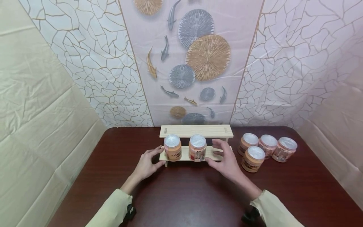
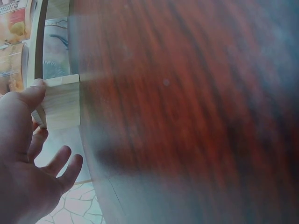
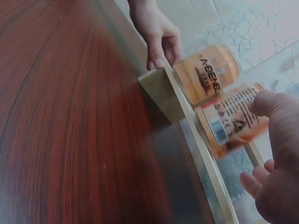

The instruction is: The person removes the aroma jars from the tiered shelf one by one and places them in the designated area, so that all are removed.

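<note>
Jar [image 1: 197, 148], orange, silver-lidded, barcode-labelled: stood upright on lower shelf [image 1: 185, 153] of two-tier wooden rack [image 1: 195, 131]. Held right hand [image 1: 227, 161] wide beside it; couldn't tell whether touching. Saw black-lettered jar [image 1: 173, 148] leftward. Pinched rack's end with left hand [image 1: 145, 164]. Saw four jars [image 1: 253, 159] rightward.

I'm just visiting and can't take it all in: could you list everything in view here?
Tabletop: one, dark reddish-brown wood grain, beneath everything
Two-tier wooden stand: one, pale wood, at the table's far edge
Shelved jars: two, orange with silvery tops, on the stand's lower tier
Loose jars: four, orange with silvery tops, on the table's right
Printed backdrop: one, whitish with grey and gold fish, behind the table
Side cloths: two, cream, left and right
Black wrist items: two, partly hidden, by the cuffs
Sleeves: two, pale cream, near edge
Left grip: one, bare hand, at the stand's left end
Right grip: one, bare hand, beside the right shelved jar
</note>
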### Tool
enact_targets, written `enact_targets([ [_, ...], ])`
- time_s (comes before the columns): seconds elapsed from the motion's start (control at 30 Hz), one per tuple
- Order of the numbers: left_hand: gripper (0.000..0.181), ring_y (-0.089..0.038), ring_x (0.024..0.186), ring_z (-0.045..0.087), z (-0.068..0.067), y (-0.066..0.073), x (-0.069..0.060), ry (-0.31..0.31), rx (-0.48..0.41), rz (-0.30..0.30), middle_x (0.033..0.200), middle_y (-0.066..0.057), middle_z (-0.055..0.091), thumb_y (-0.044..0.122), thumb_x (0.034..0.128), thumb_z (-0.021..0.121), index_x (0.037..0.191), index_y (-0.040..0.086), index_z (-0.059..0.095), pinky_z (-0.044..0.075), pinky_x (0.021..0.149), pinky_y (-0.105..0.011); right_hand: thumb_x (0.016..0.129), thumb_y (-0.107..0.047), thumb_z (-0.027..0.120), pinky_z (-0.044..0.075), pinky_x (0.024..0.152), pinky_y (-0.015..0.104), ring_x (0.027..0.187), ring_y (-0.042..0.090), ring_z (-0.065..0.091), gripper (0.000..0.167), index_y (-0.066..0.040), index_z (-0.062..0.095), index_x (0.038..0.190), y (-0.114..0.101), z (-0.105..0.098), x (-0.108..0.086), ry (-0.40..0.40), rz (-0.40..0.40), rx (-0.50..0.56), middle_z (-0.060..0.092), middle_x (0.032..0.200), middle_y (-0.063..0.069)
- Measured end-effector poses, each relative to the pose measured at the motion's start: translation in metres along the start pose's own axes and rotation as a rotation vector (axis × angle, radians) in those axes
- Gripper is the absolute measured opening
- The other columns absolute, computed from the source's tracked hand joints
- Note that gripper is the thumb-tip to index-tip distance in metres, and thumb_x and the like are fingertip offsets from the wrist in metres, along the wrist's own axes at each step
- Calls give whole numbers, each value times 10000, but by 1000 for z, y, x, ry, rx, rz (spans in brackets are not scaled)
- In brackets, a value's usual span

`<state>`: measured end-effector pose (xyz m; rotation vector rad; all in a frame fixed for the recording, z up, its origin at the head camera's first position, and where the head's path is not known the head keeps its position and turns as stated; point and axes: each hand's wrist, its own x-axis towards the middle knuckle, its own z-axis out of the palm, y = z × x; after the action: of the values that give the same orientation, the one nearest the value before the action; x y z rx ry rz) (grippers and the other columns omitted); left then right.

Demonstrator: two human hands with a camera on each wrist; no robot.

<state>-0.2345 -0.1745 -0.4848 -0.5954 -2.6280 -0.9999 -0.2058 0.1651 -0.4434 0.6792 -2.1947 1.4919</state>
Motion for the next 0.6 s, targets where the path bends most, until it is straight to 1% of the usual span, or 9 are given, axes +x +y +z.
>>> enact_targets([
  [0.1,547,-437,1179,554,0,0,0,3,-2,2,1399,-97,583,185,825,840,1325,63,656,413,954,-641,721,108,832,520,882,519,1149,480,538,707,98,464,1326,0,7,3,-5,24,42,504,1293,276],
  [0.2,547,-434,1177,556,0,0,0,4,0,4,1398,-98,584,182,825,840,1326,63,655,421,949,-635,722,105,835,517,884,532,1165,461,532,722,83,467,1342,0,12,6,-7,42,74,497,1298,280],
  [0.3,549,-432,1177,556,0,0,1,1,1,4,1402,-96,581,186,828,837,1330,64,653,427,948,-628,719,102,841,512,889,540,1176,425,532,735,51,476,1355,-1,16,9,-12,56,94,502,1298,252],
  [0.4,551,-433,1179,555,0,0,1,-2,3,1,1405,-95,578,188,830,837,1333,63,651,424,951,-629,716,86,851,507,892,552,1175,421,536,756,27,478,1371,-3,20,11,-16,55,102,503,1300,239],
  [0.5,552,-436,1186,550,-1,1,0,-5,-1,-5,1406,-93,577,188,828,838,1332,62,650,415,958,-634,707,83,857,504,888,564,1165,434,538,769,32,477,1374,-4,23,12,-16,51,113,503,1295,246],
  [0.6,550,-435,1190,548,0,1,0,-6,-1,-7,1406,-91,578,189,830,837,1331,61,651,411,961,-637,698,78,866,505,895,546,1168,410,539,772,27,482,1366,-4,26,13,-13,70,100,512,1287,230],
])
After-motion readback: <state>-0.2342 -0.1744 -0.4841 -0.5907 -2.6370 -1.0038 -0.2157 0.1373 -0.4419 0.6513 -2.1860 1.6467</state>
